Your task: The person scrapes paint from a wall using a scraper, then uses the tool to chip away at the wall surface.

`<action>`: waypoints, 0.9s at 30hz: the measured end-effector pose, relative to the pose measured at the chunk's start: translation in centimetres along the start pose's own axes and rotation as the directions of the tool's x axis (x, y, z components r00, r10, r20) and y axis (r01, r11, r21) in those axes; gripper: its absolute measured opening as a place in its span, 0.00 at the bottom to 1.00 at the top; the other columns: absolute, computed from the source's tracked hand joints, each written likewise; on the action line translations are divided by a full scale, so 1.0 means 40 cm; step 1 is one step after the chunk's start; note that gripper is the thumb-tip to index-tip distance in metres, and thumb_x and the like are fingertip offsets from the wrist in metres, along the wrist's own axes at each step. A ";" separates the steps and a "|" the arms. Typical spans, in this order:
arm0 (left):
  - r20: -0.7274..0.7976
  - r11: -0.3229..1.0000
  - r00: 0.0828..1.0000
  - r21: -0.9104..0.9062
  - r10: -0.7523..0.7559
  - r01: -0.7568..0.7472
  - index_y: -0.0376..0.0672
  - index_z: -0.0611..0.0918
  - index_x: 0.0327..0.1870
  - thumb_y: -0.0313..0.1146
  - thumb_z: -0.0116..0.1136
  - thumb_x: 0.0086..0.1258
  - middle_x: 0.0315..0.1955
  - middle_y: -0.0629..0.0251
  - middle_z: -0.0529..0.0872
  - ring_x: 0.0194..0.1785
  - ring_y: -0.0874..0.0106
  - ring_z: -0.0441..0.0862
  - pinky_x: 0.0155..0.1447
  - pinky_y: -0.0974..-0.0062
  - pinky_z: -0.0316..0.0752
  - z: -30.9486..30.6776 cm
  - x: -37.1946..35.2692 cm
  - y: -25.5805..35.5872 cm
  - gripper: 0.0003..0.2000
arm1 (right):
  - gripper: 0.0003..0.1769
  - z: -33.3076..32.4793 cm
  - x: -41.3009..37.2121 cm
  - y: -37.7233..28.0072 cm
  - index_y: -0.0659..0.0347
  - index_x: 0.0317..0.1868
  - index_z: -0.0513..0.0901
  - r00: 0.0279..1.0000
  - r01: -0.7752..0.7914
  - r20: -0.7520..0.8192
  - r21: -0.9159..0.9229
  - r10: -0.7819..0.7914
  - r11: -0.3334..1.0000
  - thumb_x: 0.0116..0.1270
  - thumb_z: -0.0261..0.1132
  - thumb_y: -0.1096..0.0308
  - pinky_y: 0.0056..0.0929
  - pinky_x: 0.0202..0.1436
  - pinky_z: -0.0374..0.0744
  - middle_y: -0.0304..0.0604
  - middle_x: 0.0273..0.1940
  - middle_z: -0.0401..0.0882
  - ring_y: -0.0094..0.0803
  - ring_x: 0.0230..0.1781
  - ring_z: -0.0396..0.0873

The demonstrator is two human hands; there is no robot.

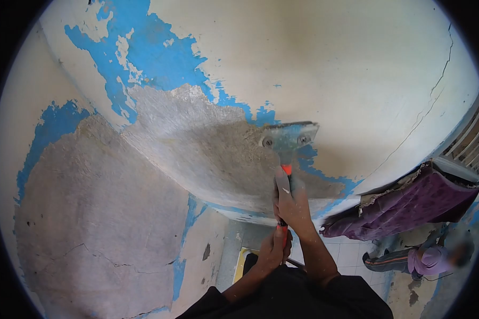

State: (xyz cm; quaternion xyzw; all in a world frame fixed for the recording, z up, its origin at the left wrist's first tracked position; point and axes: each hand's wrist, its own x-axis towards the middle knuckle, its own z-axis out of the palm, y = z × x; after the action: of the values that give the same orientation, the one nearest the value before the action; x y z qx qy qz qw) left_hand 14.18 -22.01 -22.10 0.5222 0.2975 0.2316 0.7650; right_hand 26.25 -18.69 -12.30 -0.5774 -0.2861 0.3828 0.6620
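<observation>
A long-handled wall scraper (286, 170) with a red and black handle is held in both my hands. My right hand (292, 206) wraps round the handle just below the head, and my left hand (273, 249) grips its lower end. The scraper's wide blade, fixed with two round bolts, lies at the edge of the peeling paint on the wall (356, 80). Around the blade, cream paint meets a ragged band of blue paint (159, 53). Left of the head is bare grey plaster (197, 133). The handle is partly hidden by my fingers.
A purple cloth (404, 204) hangs at the right below a slatted opening (465, 141). Another person (428, 260) in a light purple top is at the lower right, on the tiled floor (348, 255). Something yellow-edged (240, 266) stands by my left arm.
</observation>
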 end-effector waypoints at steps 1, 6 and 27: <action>0.004 1.000 1.000 -0.023 0.008 -0.008 0.40 0.73 0.34 0.55 0.33 0.79 0.14 0.71 0.69 0.14 0.82 0.66 0.19 0.82 0.59 0.004 0.000 0.005 0.25 | 0.26 0.001 0.000 -0.012 0.58 0.21 0.65 1.000 0.008 0.015 -0.003 -0.008 1.000 0.75 0.51 0.49 0.24 0.08 0.60 0.32 0.12 0.59 0.21 0.06 0.60; 0.016 1.000 1.000 0.029 -0.004 0.004 0.39 0.72 0.35 0.54 0.32 0.79 0.14 0.71 0.69 0.13 0.81 0.65 0.19 0.81 0.59 -0.005 -0.020 -0.053 0.26 | 0.23 -0.022 -0.012 0.081 0.60 0.25 0.67 0.999 -0.048 0.019 -0.002 0.048 0.999 0.75 0.52 0.52 0.23 0.09 0.61 0.32 0.13 0.62 0.19 0.07 0.61; 0.036 0.997 0.997 0.023 0.070 -0.070 0.40 0.73 0.34 0.55 0.34 0.79 0.15 0.72 0.70 0.13 0.82 0.64 0.19 0.82 0.58 -0.001 0.018 0.011 0.25 | 0.24 -0.016 -0.012 -0.025 0.58 0.24 0.67 0.998 0.068 -0.023 0.135 -0.066 0.988 0.76 0.49 0.50 0.22 0.09 0.58 0.31 0.13 0.60 0.19 0.07 0.59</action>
State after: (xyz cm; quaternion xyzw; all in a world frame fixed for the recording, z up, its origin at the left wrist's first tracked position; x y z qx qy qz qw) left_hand 14.65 -21.36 -21.85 0.5455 0.2683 0.2454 0.7551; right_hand 26.68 -19.46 -11.41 -0.5245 -0.2725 0.3737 0.7148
